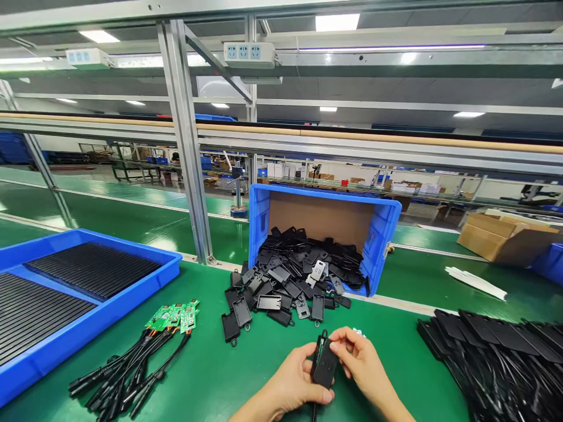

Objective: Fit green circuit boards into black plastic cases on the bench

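Both my hands meet at the bottom centre over the green mat. My left hand grips a small black plastic housing from below, thumb on its lower edge; a black cable leaves its bottom end. My right hand pinches the same housing at its upper right side. A pile of matching black housings spills from a tipped blue crate just beyond my hands. Green circuit boards with black cables lie to the left.
A blue tray holding black ribbed sheets sits at the left. Assembled black units with cables are heaped at the right. White strips and a cardboard box lie farther right. A metal frame post rises behind the mat.
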`<state>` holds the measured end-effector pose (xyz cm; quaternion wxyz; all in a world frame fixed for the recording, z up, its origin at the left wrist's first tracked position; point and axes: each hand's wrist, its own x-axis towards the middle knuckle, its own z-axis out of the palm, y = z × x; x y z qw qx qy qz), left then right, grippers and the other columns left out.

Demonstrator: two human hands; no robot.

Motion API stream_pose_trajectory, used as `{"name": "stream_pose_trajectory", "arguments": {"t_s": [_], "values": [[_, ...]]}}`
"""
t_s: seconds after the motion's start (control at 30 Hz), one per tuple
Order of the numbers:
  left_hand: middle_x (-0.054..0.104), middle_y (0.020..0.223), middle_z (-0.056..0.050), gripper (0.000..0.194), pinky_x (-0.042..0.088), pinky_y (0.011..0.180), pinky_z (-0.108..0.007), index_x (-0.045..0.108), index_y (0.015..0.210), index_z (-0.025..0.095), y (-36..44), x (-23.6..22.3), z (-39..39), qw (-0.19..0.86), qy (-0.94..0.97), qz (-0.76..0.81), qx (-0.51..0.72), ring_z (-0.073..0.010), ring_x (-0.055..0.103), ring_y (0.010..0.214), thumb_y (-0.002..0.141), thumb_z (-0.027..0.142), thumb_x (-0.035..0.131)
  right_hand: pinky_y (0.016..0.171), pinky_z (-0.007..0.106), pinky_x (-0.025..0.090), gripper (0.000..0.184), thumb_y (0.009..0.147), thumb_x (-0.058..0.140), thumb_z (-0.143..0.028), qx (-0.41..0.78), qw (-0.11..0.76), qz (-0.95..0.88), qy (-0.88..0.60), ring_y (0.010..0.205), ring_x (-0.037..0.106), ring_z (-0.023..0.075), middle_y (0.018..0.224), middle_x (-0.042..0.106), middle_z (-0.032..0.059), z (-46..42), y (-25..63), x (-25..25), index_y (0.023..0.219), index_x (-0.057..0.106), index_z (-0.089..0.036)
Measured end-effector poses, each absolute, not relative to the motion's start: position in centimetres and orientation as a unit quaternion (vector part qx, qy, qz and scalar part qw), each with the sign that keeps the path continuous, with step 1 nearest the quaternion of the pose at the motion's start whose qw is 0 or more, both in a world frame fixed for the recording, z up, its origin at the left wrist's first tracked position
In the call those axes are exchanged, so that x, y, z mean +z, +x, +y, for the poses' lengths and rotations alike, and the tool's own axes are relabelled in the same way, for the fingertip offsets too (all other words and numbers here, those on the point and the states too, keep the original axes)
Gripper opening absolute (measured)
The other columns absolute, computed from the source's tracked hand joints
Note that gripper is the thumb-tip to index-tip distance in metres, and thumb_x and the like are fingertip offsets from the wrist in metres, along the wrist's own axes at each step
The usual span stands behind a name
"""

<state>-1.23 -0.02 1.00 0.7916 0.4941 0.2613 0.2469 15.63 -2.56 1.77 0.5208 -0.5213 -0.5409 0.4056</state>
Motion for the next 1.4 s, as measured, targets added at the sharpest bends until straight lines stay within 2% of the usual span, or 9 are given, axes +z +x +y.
{"name": "stream_pose_trajectory", "arguments": {"t_s": [0.1, 0.17, 0.33, 0.57, 0.73, 0.93, 1.17, 1.3, 1.4], "values": [[0.065, 0.082, -0.005, 0.063, 0.049, 0.054, -0.021, 0.055, 0.103, 0.014, -1.0, 1.5, -0.3, 0.787, 0.504, 0.249, 0.255, -0.0113, 0.060, 0.060, 0.047, 0.022, 0.084, 0.040, 0.021, 0.041, 0.044, 0.076, 0.062, -0.059, 0.386, 0.532, -0.547, -0.518, 0.048, 0.047, 0.0093, 0.071, 0.053, 0.0009, -2.7, 15.2, 1.3, 0.082, 0.061, -0.016], [0.065, 0.083, -0.004, 0.055, 0.049, 0.052, -0.021, 0.055, 0.099, 0.014, -0.9, 1.7, -0.5, 0.785, 0.507, 0.246, 0.259, -0.0099, 0.058, 0.057, 0.051, 0.024, 0.082, 0.042, 0.021, 0.043, 0.043, 0.076, 0.062, -0.059, 0.403, 0.547, -0.527, -0.510, 0.048, 0.048, 0.0096, 0.069, 0.051, -0.0014, -2.7, 15.0, 0.8, 0.087, 0.058, -0.017], [0.065, 0.077, -0.004, 0.055, 0.047, 0.047, -0.019, 0.052, 0.101, 0.013, -0.6, 1.8, -0.6, 0.765, 0.519, 0.267, 0.274, -0.0109, 0.058, 0.055, 0.053, 0.023, 0.078, 0.036, 0.017, 0.037, 0.044, 0.077, 0.062, -0.060, 0.396, 0.559, -0.518, -0.513, 0.047, 0.043, 0.0081, 0.067, 0.046, -0.0041, -2.6, 14.9, -0.4, 0.090, 0.053, -0.018], [0.066, 0.077, -0.004, 0.055, 0.048, 0.050, -0.020, 0.051, 0.102, 0.013, -0.5, 1.3, -0.4, 0.756, 0.522, 0.275, 0.283, -0.0106, 0.058, 0.055, 0.052, 0.019, 0.075, 0.038, 0.018, 0.042, 0.045, 0.075, 0.062, -0.062, 0.399, 0.549, -0.523, -0.515, 0.054, 0.046, 0.0108, 0.069, 0.048, -0.0018, -2.6, 15.0, -0.4, 0.082, 0.053, -0.018], [0.066, 0.077, -0.003, 0.058, 0.047, 0.050, -0.020, 0.052, 0.101, 0.013, -0.3, 1.3, -0.4, 0.763, 0.515, 0.265, 0.288, -0.0086, 0.054, 0.053, 0.051, 0.021, 0.079, 0.041, 0.019, 0.045, 0.044, 0.074, 0.065, -0.058, 0.417, 0.556, -0.508, -0.508, 0.061, 0.051, 0.0138, 0.069, 0.049, -0.0015, -2.7, 14.9, -1.0, 0.089, 0.055, -0.018], [0.063, 0.074, -0.002, 0.059, 0.045, 0.050, -0.020, 0.053, 0.099, 0.013, -0.5, 1.1, -0.3, 0.759, 0.521, 0.259, 0.291, -0.0077, 0.051, 0.053, 0.050, 0.023, 0.084, 0.040, 0.017, 0.040, 0.044, 0.070, 0.071, -0.057, 0.449, 0.560, -0.490, -0.494, 0.053, 0.049, 0.0105, 0.064, 0.050, -0.0028, -2.8, 15.3, 0.4, 0.080, 0.054, -0.017], [0.062, 0.073, -0.001, 0.054, 0.048, 0.052, -0.020, 0.054, 0.099, 0.013, -0.5, 1.2, -0.4, 0.755, 0.528, 0.265, 0.284, -0.0096, 0.054, 0.055, 0.052, 0.020, 0.080, 0.040, 0.017, 0.037, 0.048, 0.067, 0.073, -0.058, 0.453, 0.564, -0.465, -0.511, 0.049, 0.049, 0.0085, 0.065, 0.050, -0.0038, -2.8, 15.4, 0.3, 0.082, 0.053, -0.018], [0.063, 0.077, -0.003, 0.051, 0.047, 0.051, -0.018, 0.054, 0.105, 0.013, -0.6, 1.2, -0.5, 0.747, 0.541, 0.275, 0.269, -0.0114, 0.059, 0.060, 0.058, 0.021, 0.072, 0.041, 0.019, 0.039, 0.052, 0.070, 0.065, -0.065, 0.492, 0.539, -0.447, -0.517, 0.055, 0.051, 0.0117, 0.070, 0.053, -0.0009, -2.9, 14.9, 0.5, 0.089, 0.055, -0.018], [0.062, 0.079, -0.003, 0.051, 0.048, 0.052, -0.019, 0.054, 0.110, 0.014, -0.7, 1.3, -0.6, 0.721, 0.574, 0.281, 0.269, -0.0123, 0.061, 0.062, 0.062, 0.022, 0.068, 0.043, 0.019, 0.033, 0.054, 0.073, 0.056, -0.070, 0.500, 0.503, -0.472, -0.524, 0.048, 0.045, 0.0092, 0.061, 0.050, -0.0022, -2.9, 14.7, 0.7, 0.077, 0.055, -0.016]]}}
